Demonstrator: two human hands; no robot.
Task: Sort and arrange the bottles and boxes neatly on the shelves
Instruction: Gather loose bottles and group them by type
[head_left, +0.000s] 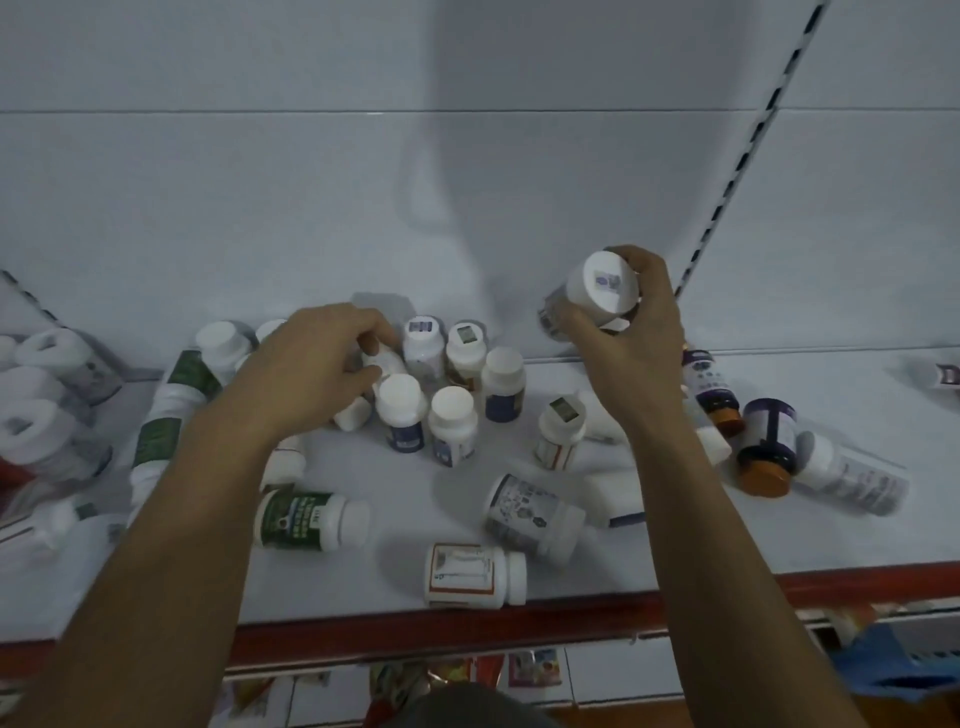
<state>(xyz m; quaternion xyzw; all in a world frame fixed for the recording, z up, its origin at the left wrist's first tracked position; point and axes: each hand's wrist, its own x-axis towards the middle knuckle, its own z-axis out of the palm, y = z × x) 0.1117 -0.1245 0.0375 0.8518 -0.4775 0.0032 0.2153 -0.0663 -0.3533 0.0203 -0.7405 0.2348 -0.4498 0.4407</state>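
Danger spots: your left hand pinches small bottle inside standing bunch; bump tips them. Right hand grips lifted bottle. Nudge could roll edge bottle off shelf.

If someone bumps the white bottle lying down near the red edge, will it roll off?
Probably it would roll: the white bottle is round and lies on its side, lengthwise along the red shelf edge, very close to it. It looks like smooth plastic, so likely light and slippery.
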